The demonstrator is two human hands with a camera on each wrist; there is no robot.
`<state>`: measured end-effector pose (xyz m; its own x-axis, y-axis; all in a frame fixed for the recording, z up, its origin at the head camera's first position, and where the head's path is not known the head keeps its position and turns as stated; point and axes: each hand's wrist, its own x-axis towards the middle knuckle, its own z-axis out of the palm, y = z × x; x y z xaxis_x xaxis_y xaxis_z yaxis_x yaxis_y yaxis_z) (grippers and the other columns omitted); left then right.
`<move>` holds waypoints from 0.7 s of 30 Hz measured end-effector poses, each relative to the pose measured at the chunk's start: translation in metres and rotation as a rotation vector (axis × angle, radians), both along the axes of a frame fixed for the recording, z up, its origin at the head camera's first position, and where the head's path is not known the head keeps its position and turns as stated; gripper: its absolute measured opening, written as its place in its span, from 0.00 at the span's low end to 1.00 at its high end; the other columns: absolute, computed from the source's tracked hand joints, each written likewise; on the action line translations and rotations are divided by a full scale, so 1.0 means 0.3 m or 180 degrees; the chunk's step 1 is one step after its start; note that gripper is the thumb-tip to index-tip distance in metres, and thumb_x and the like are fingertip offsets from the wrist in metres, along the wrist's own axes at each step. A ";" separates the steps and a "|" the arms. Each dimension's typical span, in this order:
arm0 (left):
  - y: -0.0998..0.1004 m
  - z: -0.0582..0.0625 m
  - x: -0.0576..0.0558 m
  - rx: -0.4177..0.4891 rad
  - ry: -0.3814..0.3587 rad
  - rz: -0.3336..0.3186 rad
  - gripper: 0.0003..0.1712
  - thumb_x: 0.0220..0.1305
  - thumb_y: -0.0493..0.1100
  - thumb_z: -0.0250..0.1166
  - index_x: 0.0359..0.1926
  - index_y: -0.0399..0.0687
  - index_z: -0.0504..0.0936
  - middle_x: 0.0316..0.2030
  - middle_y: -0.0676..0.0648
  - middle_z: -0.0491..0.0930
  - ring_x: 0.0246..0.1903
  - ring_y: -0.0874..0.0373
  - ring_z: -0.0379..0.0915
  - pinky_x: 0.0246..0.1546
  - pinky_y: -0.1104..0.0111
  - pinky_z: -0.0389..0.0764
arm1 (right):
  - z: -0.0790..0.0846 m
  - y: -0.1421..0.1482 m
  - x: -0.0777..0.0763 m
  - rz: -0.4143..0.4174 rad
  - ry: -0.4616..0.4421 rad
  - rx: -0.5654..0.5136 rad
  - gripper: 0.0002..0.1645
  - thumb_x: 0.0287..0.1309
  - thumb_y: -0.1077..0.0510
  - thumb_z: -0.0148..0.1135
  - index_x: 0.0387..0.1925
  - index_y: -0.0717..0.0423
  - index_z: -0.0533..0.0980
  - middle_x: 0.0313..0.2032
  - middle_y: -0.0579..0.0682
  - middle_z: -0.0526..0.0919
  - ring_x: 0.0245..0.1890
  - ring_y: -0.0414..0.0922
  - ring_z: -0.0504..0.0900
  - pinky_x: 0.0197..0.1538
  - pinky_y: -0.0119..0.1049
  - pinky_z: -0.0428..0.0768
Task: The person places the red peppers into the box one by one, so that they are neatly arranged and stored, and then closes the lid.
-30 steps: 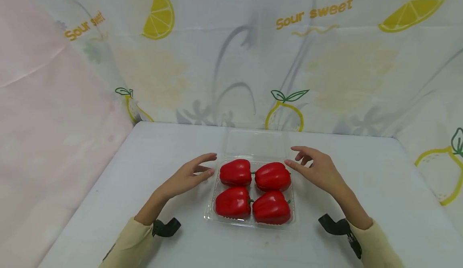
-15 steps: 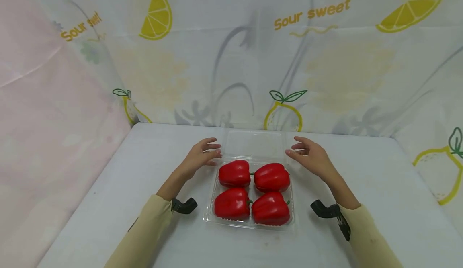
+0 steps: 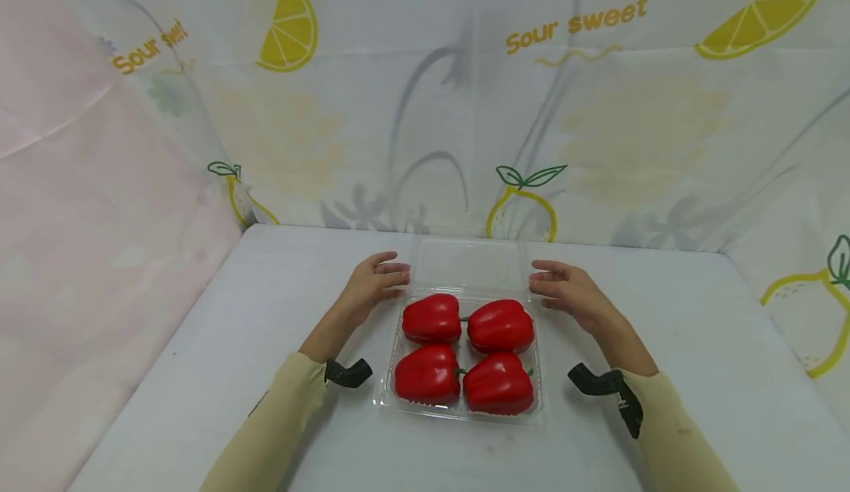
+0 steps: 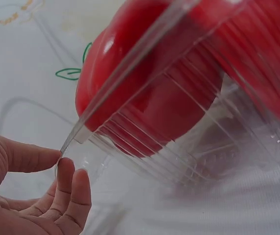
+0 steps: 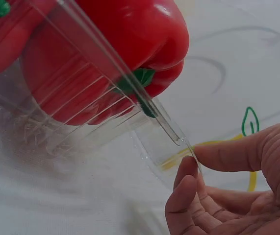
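A clear plastic clamshell box (image 3: 458, 411) lies on the table with its lid (image 3: 470, 263) folded back behind it. Several red bell peppers (image 3: 499, 326) sit in the base, two of them showing green stems. On the lid's left side my left hand (image 3: 373, 283) pinches the thin edge between thumb and fingers, seen close in the left wrist view. Opposite, my right hand (image 3: 571, 291) pinches the lid's right edge; in the right wrist view its thumb (image 5: 228, 154) meets the fingers there. The lid lies low, near the tabletop.
The white tabletop (image 3: 265, 315) surrounds the box. Behind it hangs a lemon-printed cloth (image 3: 372, 123), with a pink cloth (image 3: 99, 256) on the left. A dark curved camera mount sits on each wrist, the left one (image 3: 348, 372) beside the box.
Both hands have moved from beside the peppers to the lid's two side edges, the left hand forward and right. The thumbs and fingers now pinch the lid. Box and peppers have stayed put.
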<state>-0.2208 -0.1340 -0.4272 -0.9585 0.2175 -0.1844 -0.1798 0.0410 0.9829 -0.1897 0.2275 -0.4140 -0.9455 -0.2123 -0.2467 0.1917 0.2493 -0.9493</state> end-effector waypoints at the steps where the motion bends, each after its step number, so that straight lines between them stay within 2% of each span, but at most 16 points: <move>1: 0.001 0.003 0.001 0.0050 -0.0026 0.0016 0.38 0.67 0.34 0.61 0.73 0.34 0.55 0.61 0.30 0.71 0.49 0.47 0.78 0.48 0.60 0.82 | 0.000 0.000 0.000 -0.0024 -0.0038 -0.0051 0.37 0.68 0.56 0.57 0.72 0.66 0.57 0.61 0.68 0.70 0.50 0.48 0.79 0.49 0.35 0.80; 4: 0.006 0.013 0.005 0.0116 -0.0056 0.0054 0.38 0.67 0.33 0.61 0.73 0.34 0.55 0.60 0.30 0.71 0.46 0.52 0.79 0.48 0.61 0.82 | 0.000 -0.002 0.000 -0.0079 -0.0069 -0.0124 0.37 0.68 0.58 0.58 0.72 0.66 0.58 0.59 0.67 0.71 0.46 0.44 0.80 0.47 0.34 0.81; 7: 0.008 0.019 0.007 0.0116 0.0033 0.0073 0.38 0.66 0.32 0.62 0.73 0.35 0.55 0.59 0.31 0.72 0.43 0.55 0.79 0.46 0.62 0.83 | 0.001 0.000 0.001 -0.0097 0.0108 -0.0062 0.37 0.67 0.58 0.60 0.71 0.65 0.59 0.56 0.66 0.72 0.44 0.45 0.80 0.46 0.35 0.81; 10: 0.010 0.024 0.010 0.0046 0.0267 0.0037 0.39 0.65 0.32 0.62 0.73 0.36 0.56 0.58 0.32 0.72 0.42 0.56 0.80 0.44 0.63 0.83 | 0.007 0.004 0.007 -0.0108 0.0412 0.0029 0.36 0.65 0.59 0.61 0.70 0.64 0.61 0.53 0.65 0.74 0.44 0.45 0.81 0.45 0.36 0.82; 14: 0.009 0.033 0.017 -0.0021 0.0653 -0.0017 0.36 0.64 0.31 0.62 0.72 0.38 0.61 0.57 0.30 0.71 0.42 0.53 0.80 0.43 0.64 0.84 | 0.020 0.007 0.018 -0.0156 0.0765 0.0067 0.32 0.63 0.62 0.63 0.66 0.65 0.65 0.49 0.65 0.76 0.40 0.40 0.81 0.44 0.37 0.82; 21: 0.006 0.050 0.042 -0.0161 0.1075 0.0058 0.30 0.63 0.29 0.64 0.66 0.41 0.71 0.53 0.29 0.73 0.43 0.48 0.78 0.41 0.67 0.84 | 0.038 0.011 0.038 -0.0246 0.1216 0.0076 0.23 0.60 0.65 0.66 0.54 0.70 0.71 0.43 0.58 0.81 0.39 0.40 0.83 0.44 0.29 0.82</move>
